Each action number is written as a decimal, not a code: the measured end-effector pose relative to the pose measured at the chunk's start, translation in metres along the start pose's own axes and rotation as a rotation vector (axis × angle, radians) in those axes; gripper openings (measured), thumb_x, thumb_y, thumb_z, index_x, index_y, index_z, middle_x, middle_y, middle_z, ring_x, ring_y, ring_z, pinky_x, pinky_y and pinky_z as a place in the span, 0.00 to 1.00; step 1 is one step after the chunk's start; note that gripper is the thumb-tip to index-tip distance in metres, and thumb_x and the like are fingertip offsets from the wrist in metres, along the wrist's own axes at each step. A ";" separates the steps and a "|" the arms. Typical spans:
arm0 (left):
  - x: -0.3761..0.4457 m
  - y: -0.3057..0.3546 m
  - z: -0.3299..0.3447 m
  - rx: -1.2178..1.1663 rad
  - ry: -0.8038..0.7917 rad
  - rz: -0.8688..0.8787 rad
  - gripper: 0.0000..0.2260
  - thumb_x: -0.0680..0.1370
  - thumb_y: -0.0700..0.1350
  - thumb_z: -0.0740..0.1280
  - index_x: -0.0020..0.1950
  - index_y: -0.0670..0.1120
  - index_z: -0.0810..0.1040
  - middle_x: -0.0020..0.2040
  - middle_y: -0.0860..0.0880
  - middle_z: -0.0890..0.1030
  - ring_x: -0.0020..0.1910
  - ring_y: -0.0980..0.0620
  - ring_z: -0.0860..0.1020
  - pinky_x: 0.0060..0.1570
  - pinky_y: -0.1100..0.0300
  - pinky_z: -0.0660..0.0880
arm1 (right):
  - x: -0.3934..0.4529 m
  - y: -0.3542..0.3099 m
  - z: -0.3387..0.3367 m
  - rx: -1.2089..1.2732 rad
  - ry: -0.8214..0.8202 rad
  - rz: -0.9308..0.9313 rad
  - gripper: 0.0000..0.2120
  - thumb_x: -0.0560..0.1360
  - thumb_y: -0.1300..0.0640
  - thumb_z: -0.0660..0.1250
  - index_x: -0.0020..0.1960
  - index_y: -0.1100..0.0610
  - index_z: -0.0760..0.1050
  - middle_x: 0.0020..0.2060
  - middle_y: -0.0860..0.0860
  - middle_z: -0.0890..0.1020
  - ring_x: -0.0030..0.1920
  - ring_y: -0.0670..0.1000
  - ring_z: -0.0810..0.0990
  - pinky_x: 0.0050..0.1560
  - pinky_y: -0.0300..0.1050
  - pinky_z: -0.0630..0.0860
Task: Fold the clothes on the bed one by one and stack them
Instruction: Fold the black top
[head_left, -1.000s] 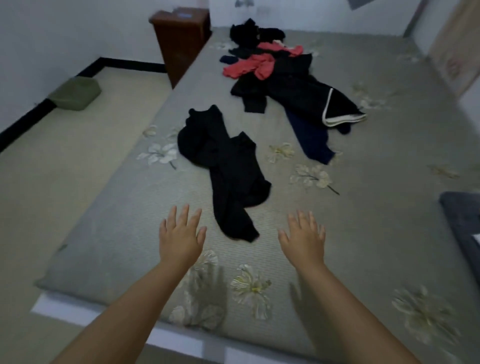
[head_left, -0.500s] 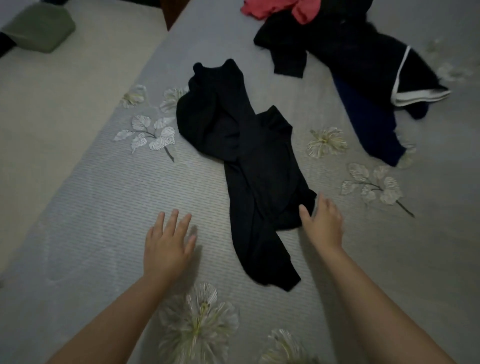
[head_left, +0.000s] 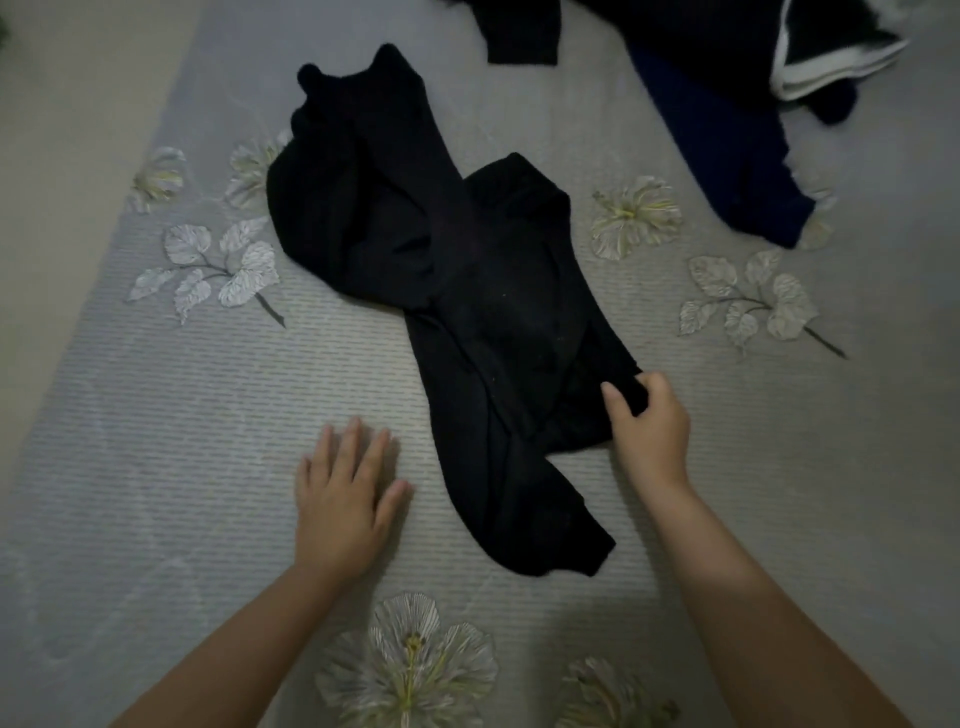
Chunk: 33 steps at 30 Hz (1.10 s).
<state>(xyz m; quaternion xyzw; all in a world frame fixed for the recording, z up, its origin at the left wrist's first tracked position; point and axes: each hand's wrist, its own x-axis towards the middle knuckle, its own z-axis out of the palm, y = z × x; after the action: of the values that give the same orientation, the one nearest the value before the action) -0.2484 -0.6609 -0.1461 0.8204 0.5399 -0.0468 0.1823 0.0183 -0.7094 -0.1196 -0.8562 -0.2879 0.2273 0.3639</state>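
Crumpled garment (head_left: 467, 312) lies mid-frame on the bed (head_left: 156, 415), running upper left to lower centre. Left hand (head_left: 343, 499) flat on the bed just left of it; right hand (head_left: 649, 431) at its right edge. Clothes pile (head_left: 727, 104) upper right, apart.

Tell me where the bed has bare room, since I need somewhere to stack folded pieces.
Bare bedspread lies left of the black garment, beyond the flat left hand. Another patch is right of the right hand, which pinches the garment. The top right is crowded with a clothes pile.
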 end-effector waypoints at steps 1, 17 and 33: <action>0.014 0.013 -0.007 0.015 0.033 0.089 0.29 0.79 0.62 0.41 0.68 0.45 0.66 0.66 0.38 0.72 0.67 0.37 0.62 0.57 0.36 0.67 | -0.010 0.000 -0.004 0.020 0.010 0.004 0.06 0.75 0.61 0.65 0.48 0.62 0.71 0.39 0.51 0.74 0.42 0.50 0.72 0.34 0.36 0.60; 0.050 0.148 -0.017 0.207 0.018 0.866 0.18 0.77 0.54 0.56 0.37 0.41 0.74 0.31 0.44 0.78 0.32 0.43 0.77 0.30 0.56 0.72 | -0.139 0.098 -0.093 0.026 0.109 0.314 0.26 0.75 0.65 0.64 0.70 0.62 0.62 0.65 0.59 0.71 0.63 0.52 0.71 0.60 0.39 0.63; 0.035 0.177 -0.065 -0.008 -0.088 0.626 0.10 0.79 0.45 0.60 0.51 0.40 0.77 0.43 0.41 0.79 0.44 0.43 0.77 0.40 0.56 0.69 | -0.159 0.112 -0.085 0.044 0.269 0.557 0.32 0.77 0.57 0.62 0.75 0.58 0.50 0.72 0.57 0.62 0.69 0.58 0.65 0.67 0.50 0.63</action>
<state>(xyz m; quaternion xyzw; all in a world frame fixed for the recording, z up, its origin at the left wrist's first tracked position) -0.0823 -0.6701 -0.0514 0.9432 0.2529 -0.0220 0.2142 -0.0106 -0.9200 -0.1221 -0.9165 0.0137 0.2089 0.3408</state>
